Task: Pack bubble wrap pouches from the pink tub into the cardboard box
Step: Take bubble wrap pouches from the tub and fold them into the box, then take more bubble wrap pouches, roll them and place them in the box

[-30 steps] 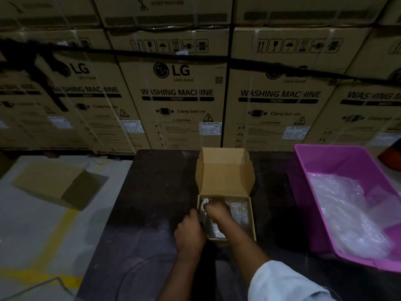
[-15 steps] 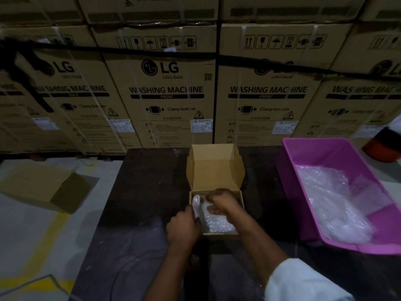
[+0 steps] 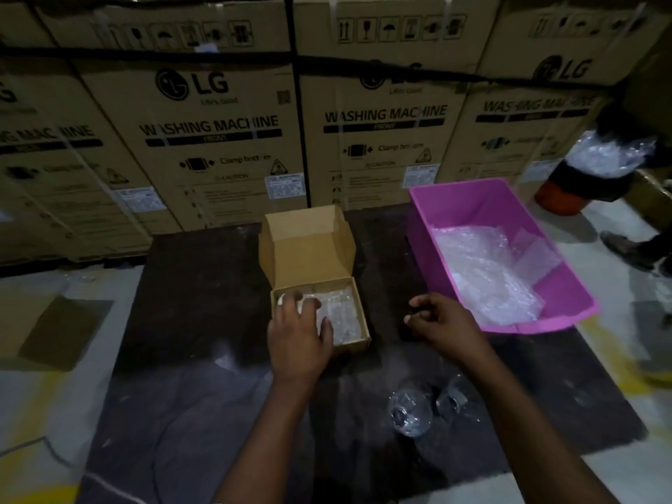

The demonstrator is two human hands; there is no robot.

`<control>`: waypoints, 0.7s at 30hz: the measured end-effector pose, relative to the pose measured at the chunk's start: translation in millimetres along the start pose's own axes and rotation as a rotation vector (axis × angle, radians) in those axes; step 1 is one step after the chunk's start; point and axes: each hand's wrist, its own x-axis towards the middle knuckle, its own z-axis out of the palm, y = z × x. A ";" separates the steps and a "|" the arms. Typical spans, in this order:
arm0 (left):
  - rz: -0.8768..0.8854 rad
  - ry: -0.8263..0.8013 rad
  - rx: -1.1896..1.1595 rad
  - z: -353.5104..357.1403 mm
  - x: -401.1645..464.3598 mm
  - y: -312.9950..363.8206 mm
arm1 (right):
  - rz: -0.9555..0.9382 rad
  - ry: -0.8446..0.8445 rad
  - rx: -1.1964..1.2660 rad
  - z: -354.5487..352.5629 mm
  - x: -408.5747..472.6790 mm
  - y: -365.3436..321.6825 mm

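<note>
A small cardboard box (image 3: 309,249) stands on the dark table with its lid flap raised. Bubble wrap pouches (image 3: 340,314) lie inside it. My left hand (image 3: 298,336) rests on the box's left side, its fingers spread flat on the pouches. My right hand (image 3: 442,321) hovers between the box and the pink tub (image 3: 472,201), fingers loosely curled and holding nothing. More bubble wrap pouches (image 3: 487,274) are heaped in the tub at the right.
A dark table (image 3: 196,321) carries the box, the tub and some crumpled clear plastic (image 3: 411,412) near its front. Stacked washing machine cartons (image 3: 218,132) wall off the back. A flat carton (image 3: 47,329) lies on the floor at left. A person (image 3: 632,245) stands at far right.
My right hand has left the box and moved right toward the tub, empty. My left hand has shifted from the box's left edge onto the pouches. The view has swung left.
</note>
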 end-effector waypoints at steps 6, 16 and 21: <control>0.242 -0.260 -0.335 -9.2 -22.7 59.8 | -0.006 0.044 0.131 -27.9 -39.4 8.1; 0.238 -0.695 -0.543 -6.0 -94.2 57.2 | -0.100 0.041 0.070 -22.8 -77.0 16.2; 0.134 -0.689 -0.586 8.5 -111.5 60.4 | -0.095 0.048 0.215 -22.8 -72.5 9.2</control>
